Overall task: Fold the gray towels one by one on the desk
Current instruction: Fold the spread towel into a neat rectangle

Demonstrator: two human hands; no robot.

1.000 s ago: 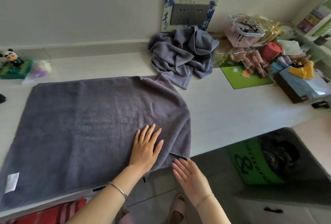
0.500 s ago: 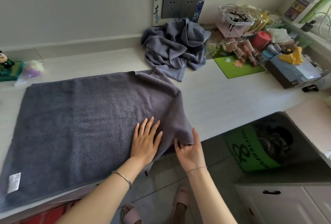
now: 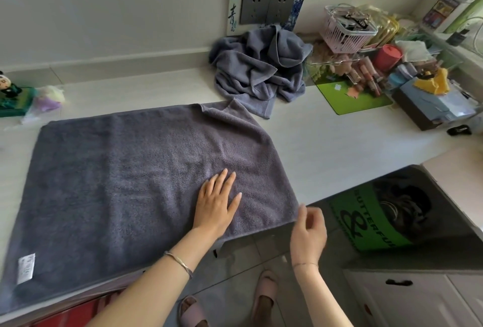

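A: Where's the towel rn?

B: I see the spread gray towel (image 3: 125, 185) flat on the white tabletop (image 3: 339, 148). Its near edge hangs a bit over the front, w/ a white label (image 3: 26, 269) at the near-left corner. The far-right corner is rumpled, right up against the heap of gray towels (image 3: 261, 73) by the wall.

A: Hands?

B: Left hand (image 3: 217, 203) lies palm-down on the spread towel, fingers straight & slightly apart, gripping nothing. Right hand (image 3: 309, 227) is at the near-right corner, just off the tabletop edge, fingers curled & thumb up by the hem. It's blurred, so I can't tell if it pinches the cloth or only touches it.

A: Containers on the right?

B: Pink basket (image 3: 345, 31) w/ dark clips inside. Beside it is a clear box (image 3: 317, 70) w/ small pinkish tubes. Dark box (image 3: 413, 114) is stuffed w/ pale blue & yellow things. Red tub (image 3: 386, 56) has its lid on, so contents are hidden. Below the tabletop edge there's a green bag (image 3: 371, 222) w/ dark stuff in it, which I can't ID.
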